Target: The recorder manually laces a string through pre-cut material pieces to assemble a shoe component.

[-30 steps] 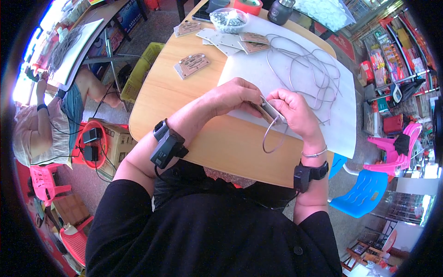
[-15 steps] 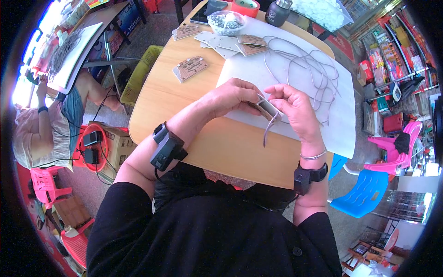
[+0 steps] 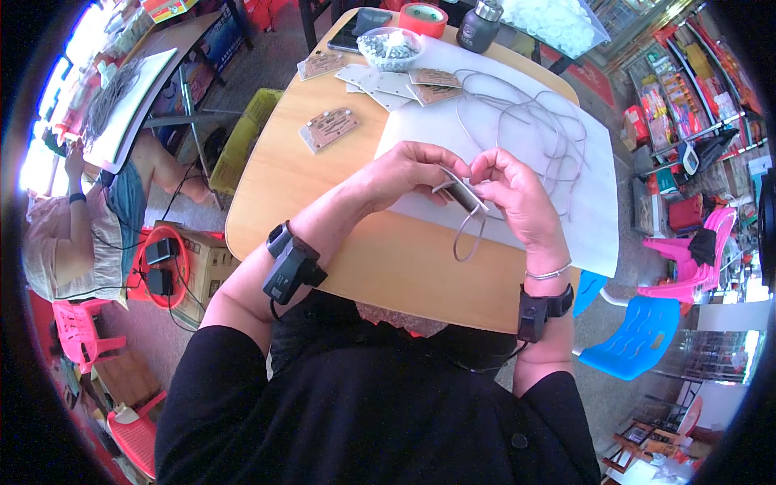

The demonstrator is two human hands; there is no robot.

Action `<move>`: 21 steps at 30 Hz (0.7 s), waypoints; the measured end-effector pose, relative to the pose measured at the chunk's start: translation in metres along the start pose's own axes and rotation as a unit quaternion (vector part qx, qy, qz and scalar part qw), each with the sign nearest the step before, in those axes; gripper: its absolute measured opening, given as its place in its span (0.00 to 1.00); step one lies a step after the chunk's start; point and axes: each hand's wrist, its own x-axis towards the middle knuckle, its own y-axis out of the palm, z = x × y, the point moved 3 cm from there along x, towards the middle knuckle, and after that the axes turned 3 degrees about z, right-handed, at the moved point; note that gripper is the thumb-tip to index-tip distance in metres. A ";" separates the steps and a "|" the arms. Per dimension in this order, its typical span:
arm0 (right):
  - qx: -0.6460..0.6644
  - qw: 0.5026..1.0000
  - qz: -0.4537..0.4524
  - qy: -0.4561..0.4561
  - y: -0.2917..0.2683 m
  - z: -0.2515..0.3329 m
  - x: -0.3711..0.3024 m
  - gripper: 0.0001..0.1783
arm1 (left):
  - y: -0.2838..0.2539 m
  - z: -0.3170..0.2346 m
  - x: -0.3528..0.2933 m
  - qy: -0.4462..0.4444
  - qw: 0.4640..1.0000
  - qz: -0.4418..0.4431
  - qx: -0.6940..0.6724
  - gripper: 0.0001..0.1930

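My left hand (image 3: 419,171) is closed on a small flat board (image 3: 462,194), tilted edge-up above the white sheet. A grey cord (image 3: 457,249) hangs in a small loop from the board's near end. My right hand (image 3: 511,187) is closed in a pinch at the board's right side, with the cord running up toward its fingers; the fingertips are partly hidden. On the table's left lies a brown board with cut-outs (image 3: 329,129). More brown boards (image 3: 436,78) and pale plates (image 3: 380,85) are stacked beyond my hands.
Long grey cord (image 3: 529,109) lies in loose coils on the white sheet (image 3: 586,234). At the table's far edge stand a bowl of small metal pieces (image 3: 390,50), a red tape roll (image 3: 423,20) and a dark bottle (image 3: 480,28). A person (image 3: 77,230) sits at the left.
The cord's dangling end has become a loop below the board. My right hand has come closer to the left, and the board has turned slightly.
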 end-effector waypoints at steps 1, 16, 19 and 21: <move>0.019 1.000 0.017 -0.003 0.002 0.001 0.000 0.07 | -0.001 0.002 -0.001 -0.002 1.000 0.012 -0.002 0.08; -0.084 0.981 -0.153 0.084 0.014 -0.033 -0.055 0.13 | -0.008 -0.005 -0.001 0.079 0.987 0.058 -0.127 0.09; -0.017 0.982 -0.189 0.023 0.013 -0.035 -0.057 0.16 | -0.007 -0.005 -0.001 0.082 0.987 0.059 -0.126 0.09; -0.008 0.973 -0.231 -0.020 0.014 -0.023 -0.057 0.16 | -0.009 -0.004 -0.002 0.083 0.988 0.051 -0.122 0.09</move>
